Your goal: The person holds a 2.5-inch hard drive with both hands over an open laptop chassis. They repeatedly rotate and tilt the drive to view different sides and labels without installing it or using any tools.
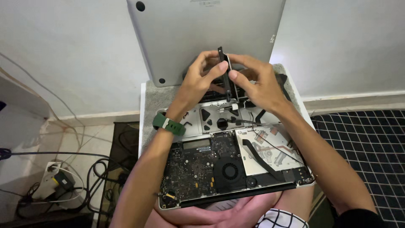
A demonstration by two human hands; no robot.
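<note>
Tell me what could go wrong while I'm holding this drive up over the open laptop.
The thin drive, pinched on edge between left hand and right hand, could slip onto the exposed logic board. Loose black cables beneath may snag. The laptop sits partly on your lap, so it might tip.

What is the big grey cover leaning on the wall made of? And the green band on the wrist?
The grey cover looks like metal, probably aluminium: smooth, matte silver, thin and stiff. The green wrist band looks like rubbery silicone: dull, soft-edged, bending round the left wrist.
</note>
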